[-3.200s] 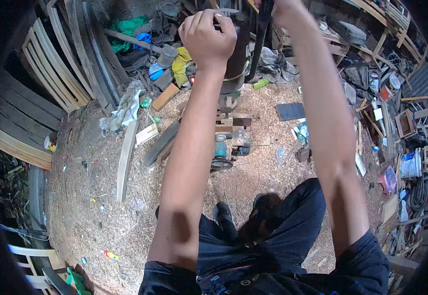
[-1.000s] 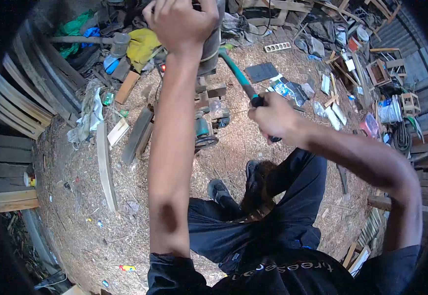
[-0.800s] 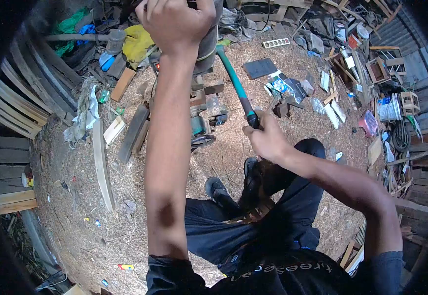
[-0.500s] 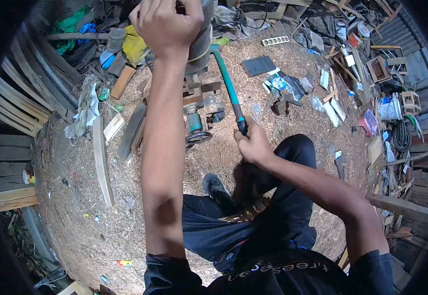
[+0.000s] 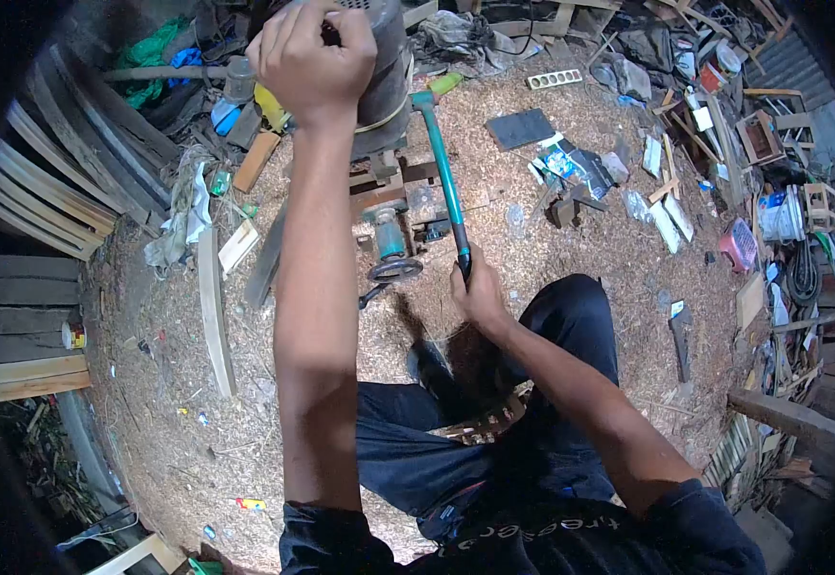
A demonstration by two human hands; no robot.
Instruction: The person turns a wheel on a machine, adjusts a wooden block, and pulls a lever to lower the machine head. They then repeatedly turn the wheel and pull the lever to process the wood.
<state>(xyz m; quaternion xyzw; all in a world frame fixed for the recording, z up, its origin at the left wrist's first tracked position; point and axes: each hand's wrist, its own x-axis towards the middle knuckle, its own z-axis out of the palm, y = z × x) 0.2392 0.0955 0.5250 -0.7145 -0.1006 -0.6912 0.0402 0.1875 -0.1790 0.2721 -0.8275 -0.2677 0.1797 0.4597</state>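
Observation:
My left hand (image 5: 314,63) is curled closed at the top left of a machine with a grey motor housing (image 5: 386,96). What its fingers grip is hidden. My right hand (image 5: 482,295) wraps round the black lower end of a long teal lever (image 5: 444,172). The upper end of the lever meets the right side of the housing. Below the housing is a dark metal vise-like part (image 5: 379,198) with a teal screw housing and a round black handwheel (image 5: 395,270). Its small crank points down to the left.
Wood shavings cover the floor around my bent legs. A curved plank (image 5: 214,311) lies at left, near stacked curved boards (image 5: 53,187). A black slab (image 5: 520,128) and a dark metal piece (image 5: 571,206) lie at right, with a pink basket (image 5: 739,243) beyond.
My right hand and the lever's grip end have come slightly down and left. The left hand stays by the housing. Surroundings have shifted a little rightward in view.

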